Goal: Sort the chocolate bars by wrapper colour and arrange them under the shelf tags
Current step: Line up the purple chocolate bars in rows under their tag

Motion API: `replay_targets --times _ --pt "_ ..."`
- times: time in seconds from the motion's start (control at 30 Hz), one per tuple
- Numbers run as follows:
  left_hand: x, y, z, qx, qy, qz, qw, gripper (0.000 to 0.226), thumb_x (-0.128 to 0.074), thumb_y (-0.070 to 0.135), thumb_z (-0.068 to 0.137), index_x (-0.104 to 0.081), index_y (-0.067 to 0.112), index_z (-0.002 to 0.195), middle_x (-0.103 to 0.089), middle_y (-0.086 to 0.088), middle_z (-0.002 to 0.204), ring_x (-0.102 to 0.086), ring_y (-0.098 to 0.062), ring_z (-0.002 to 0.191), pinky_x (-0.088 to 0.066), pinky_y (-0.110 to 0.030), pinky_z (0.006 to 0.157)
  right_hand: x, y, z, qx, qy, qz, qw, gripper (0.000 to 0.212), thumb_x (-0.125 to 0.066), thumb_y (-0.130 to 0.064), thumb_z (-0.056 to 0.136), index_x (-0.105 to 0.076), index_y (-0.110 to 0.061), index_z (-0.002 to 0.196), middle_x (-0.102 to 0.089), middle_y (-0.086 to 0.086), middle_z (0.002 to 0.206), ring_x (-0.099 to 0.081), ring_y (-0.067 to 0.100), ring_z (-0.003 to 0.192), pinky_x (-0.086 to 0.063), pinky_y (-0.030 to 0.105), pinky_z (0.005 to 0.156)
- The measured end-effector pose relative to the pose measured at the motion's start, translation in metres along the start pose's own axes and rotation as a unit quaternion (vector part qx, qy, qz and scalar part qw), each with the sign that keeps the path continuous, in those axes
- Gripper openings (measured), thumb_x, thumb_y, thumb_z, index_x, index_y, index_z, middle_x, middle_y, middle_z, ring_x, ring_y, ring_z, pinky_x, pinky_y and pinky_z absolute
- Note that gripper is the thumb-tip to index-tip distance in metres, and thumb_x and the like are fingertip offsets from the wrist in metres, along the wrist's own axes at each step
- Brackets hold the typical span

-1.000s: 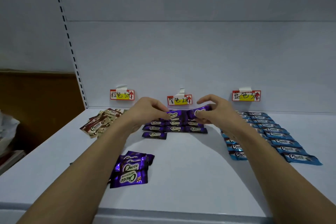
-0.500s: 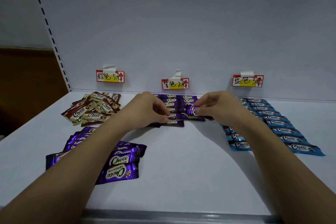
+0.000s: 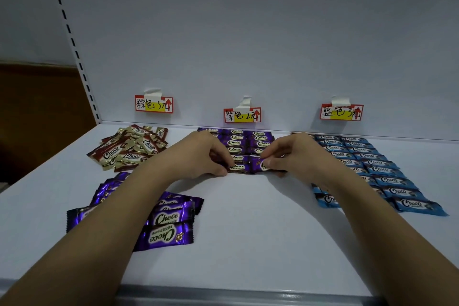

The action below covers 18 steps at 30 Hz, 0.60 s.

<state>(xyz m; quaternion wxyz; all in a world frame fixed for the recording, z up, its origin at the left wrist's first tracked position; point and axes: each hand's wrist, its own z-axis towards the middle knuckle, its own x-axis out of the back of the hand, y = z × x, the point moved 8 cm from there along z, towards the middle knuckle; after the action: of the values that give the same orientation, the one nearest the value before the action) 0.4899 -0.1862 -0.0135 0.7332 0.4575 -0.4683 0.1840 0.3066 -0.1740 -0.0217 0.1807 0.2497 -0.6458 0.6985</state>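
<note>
Both the left hand [image 3: 198, 156] and right hand [image 3: 295, 156] have lowered their shiny purple foil-wrapped chocolate bars [image 3: 244, 167] onto the white shelf [image 3: 248, 231], fingertips pinching each bar's end, extending the purple rows under the middle tag [image 3: 242, 115].

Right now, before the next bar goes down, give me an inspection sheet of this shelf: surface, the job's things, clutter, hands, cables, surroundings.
Surface: white shelf, flat, bars lying on it.
Job's things: purple rows under the middle tag; blue rows under the right tag; brown pile unsorted under the left tag; loose purple bars near the front.
Clutter: nothing seen.
Hands: left hand and right hand each pinch a purple bar at the front row, low on the shelf.
Cables: nothing seen.
Surroundings: white back panel, slotted upright, brown wall at left.
</note>
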Motion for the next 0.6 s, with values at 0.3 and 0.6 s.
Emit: replay_targets --times 0.3,0.6 --pt "0.001 -0.003 -0.002 0.01 -0.024 0.009 1.0 0.023 -0.078 0.023 0.079 -0.075 0.037 0.098 -0.058 0.03 0.092 -0.053 0.007 0.09 -0.038 0.0 0.068 -0.004 -0.009 0.003 0.073 0.038 -0.21 0.974 0.01 -0.074 -0.027 0.084 -0.077 -0.027 0.094 -0.062 -0.013 0.086 -0.052 0.0 0.073 -0.035 0.008 0.052" --pt "0.002 -0.003 -0.003 0.01 -0.024 0.016 1.0 0.025 -0.079 0.021 0.079 -0.075 0.036 0.098 -0.061 0.022 0.098 -0.055 -0.001 0.094 -0.042 -0.009 0.075 -0.008 -0.011 0.002 0.09 0.022 -0.24 0.966 0.013 -0.072 -0.033 0.086 -0.075 -0.032 0.098 -0.056 -0.019 0.083 -0.049 -0.002 0.069 -0.033 0.009 0.049"
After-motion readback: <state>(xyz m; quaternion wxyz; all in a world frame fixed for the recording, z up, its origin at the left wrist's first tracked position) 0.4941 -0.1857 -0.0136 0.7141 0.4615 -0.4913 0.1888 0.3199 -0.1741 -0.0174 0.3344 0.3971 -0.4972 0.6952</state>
